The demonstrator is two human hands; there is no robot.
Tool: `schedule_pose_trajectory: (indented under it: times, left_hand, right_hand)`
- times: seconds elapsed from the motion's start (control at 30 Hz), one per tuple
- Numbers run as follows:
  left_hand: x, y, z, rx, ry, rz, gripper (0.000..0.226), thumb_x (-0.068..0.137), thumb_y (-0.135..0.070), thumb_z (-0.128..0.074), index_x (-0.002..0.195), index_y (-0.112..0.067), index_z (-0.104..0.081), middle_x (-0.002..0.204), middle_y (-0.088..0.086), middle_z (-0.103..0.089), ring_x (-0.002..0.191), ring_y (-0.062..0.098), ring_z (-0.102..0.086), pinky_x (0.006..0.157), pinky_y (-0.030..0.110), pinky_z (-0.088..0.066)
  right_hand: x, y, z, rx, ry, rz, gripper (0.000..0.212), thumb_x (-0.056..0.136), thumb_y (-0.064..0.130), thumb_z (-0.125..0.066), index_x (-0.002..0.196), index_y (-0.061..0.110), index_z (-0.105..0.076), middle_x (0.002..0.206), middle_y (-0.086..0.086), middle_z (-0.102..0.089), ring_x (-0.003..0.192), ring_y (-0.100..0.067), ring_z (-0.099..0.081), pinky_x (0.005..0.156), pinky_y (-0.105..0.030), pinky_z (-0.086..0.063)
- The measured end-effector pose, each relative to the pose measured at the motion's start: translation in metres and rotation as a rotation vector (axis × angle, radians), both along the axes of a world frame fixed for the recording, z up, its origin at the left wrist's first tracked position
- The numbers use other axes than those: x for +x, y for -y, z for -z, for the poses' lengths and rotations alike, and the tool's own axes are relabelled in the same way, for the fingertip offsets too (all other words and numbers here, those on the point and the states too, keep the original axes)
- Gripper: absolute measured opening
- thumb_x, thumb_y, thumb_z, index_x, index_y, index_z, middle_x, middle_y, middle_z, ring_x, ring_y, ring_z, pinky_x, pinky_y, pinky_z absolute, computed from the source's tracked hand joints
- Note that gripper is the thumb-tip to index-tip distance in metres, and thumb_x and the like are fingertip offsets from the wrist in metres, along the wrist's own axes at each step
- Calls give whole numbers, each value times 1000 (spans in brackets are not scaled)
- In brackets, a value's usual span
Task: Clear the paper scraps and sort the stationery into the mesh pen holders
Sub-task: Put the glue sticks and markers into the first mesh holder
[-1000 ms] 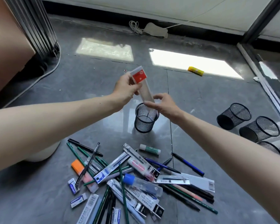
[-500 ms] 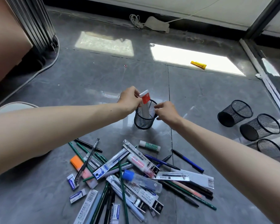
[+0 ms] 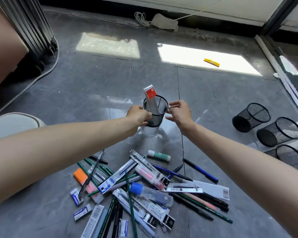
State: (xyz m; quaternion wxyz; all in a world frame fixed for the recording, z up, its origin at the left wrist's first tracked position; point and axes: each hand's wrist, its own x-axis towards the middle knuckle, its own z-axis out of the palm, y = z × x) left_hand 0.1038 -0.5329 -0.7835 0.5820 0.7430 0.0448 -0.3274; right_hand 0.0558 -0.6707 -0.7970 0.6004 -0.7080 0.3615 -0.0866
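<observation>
Left hand [image 3: 139, 115] rests against the left wall of the upright mesh holder [image 3: 156, 115] — fingers curled on the mesh, steadying it. The red-topped refill packet [image 3: 150, 98], half a second ago pinched above the rim, now stands inside the holder, leaning, released. Right hand [image 3: 180, 112] hovers just right of the holder, grip loose, nothing held. One item sorted. Stationery pile [image 3: 141, 189] lies on the floor below the holder; three spare holders [image 3: 268, 127] lie tipped well to its right — untouched.

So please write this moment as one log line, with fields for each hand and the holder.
left hand: touching upright mesh holder | right hand: open beside holder | packet: standing in holder | pile: unsorted on floor
</observation>
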Motion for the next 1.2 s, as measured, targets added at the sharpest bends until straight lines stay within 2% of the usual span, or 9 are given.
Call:
schedule_pose_trajectory:
  times: [0.1, 0.2, 0.43, 0.57, 0.7, 0.83, 0.97, 1.1, 1.2]
  left_hand:
    - [-10, 7, 0, 18, -15, -92, 26, 88, 8, -44, 73, -12, -47, 81, 12, -60, 56, 12, -64, 64, 29, -49]
    - [-26, 27, 6, 114, -71, 95, 22, 90, 6, -41, 79, -9, -53, 71, 9, -55, 53, 17, -57, 51, 23, -40]
    - [-29, 122, 11, 451, 440, 776, 33, 86, -3, -41, 115, -10, -56, 133, 12, -48, 109, 28, -52, 86, 31, -44]
    - [-5, 185, 35, 555, 489, 799, 43, 86, -6, -38, 129, -4, -44, 147, 11, -30, 124, 33, -43, 98, 39, -41]
    - [24, 230, 66, 624, 601, 854, 49, 94, -18, -40, 141, -10, -32, 157, 6, -10, 144, 24, -14, 114, 47, -19]
    - [48, 266, 89, 667, 754, 878, 50, 95, -34, -47, 138, -12, -33, 154, 7, -19, 143, 25, -12, 112, 53, -19]
    - [69, 285, 98, 705, 677, 986, 70, 92, -44, -53, 149, -27, -16, 159, 1, 0, 146, 22, 4, 111, 59, -10]
    - [68, 293, 94, 737, 662, 983, 69, 90, -40, -57, 147, -28, -20, 152, 4, -13, 142, 23, -7, 107, 61, -23]
    - [67, 296, 83, 881, 818, 1047, 54, 88, -40, -59, 133, -20, -38, 135, 7, -34, 128, 27, -34, 95, 47, -37]
  right_hand:
    - [3, 20, 10, -75, -66, -15, 28, 82, -2, -46, 106, 13, -48, 103, -12, -53, 88, -23, -56, 78, -39, -56]
    - [4, 46, 18, -234, -256, -147, 39, 84, 3, -47, 123, 10, -45, 106, -9, -49, 85, -22, -50, 75, -33, -48]
    - [10, 120, 37, -534, -634, -325, 41, 86, 7, -46, 127, 0, -48, 134, -20, -49, 122, -35, -48, 94, -32, -41]
    - [16, 172, 49, -621, -682, -290, 33, 86, 5, -45, 117, -2, -52, 130, -21, -50, 120, -37, -47, 89, -34, -43]
    - [23, 212, 61, -656, -643, -262, 39, 88, 9, -46, 126, -1, -45, 141, -21, -33, 131, -36, -34, 101, -38, -36]
    - [30, 238, 82, -646, -588, -266, 52, 94, 22, -44, 142, 5, -29, 155, -18, -12, 144, -31, -9, 115, -40, -18]
    - [47, 265, 94, -662, -582, -264, 62, 99, 35, -38, 150, 8, -14, 158, -16, 4, 146, -28, 5, 119, -39, -3]
    - [59, 283, 94, -682, -577, -209, 61, 100, 37, -32, 150, 10, -11, 159, -13, 6, 146, -25, 8, 118, -40, 1]
    - [62, 277, 98, -714, -591, -187, 63, 100, 41, -28, 152, 13, -5, 159, -12, 6, 146, -25, 10, 118, -42, 4]
